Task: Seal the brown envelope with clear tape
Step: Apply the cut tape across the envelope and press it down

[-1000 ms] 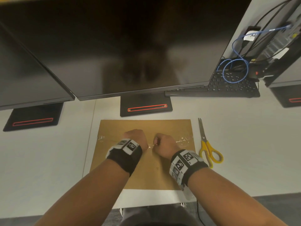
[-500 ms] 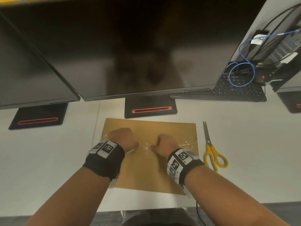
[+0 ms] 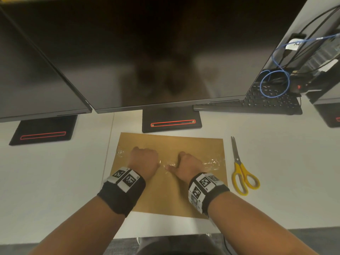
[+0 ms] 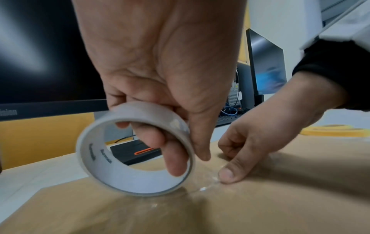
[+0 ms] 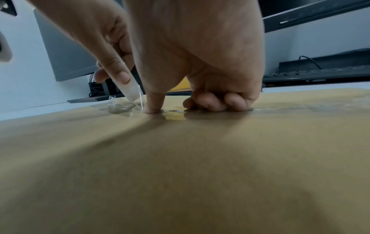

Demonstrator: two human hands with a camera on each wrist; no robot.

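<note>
The brown envelope (image 3: 171, 184) lies flat on the white desk (image 3: 55, 181), just in front of the middle monitor's stand (image 3: 172, 120). A crinkled strip of clear tape (image 3: 211, 163) runs across its upper part, from near the left edge to near the right edge.

The left hand (image 3: 143, 160) sits over the strip's left half and grips the tape roll (image 4: 136, 148) — fingers (image 4: 174, 156) curled through the white core, thumb on the outside. The roll stands tilted on its edge on the envelope, and a short run of tape leads from it toward the other hand.

The right hand (image 3: 186, 164) is just beside it, at the middle of the strip. Its thumb presses the tape down onto the paper, while the remaining fingers (image 5: 216, 101) are curled under with their knuckles resting on the envelope — holding nothing.

Yellow-handled scissors (image 3: 242, 173) lie on the desk just right of the envelope, blades pointing away from the person. Further back on the right are a black keyboard (image 3: 261, 103) and a looped blue cable (image 3: 276, 83); a second monitor (image 3: 33, 85) stands to the left.
</note>
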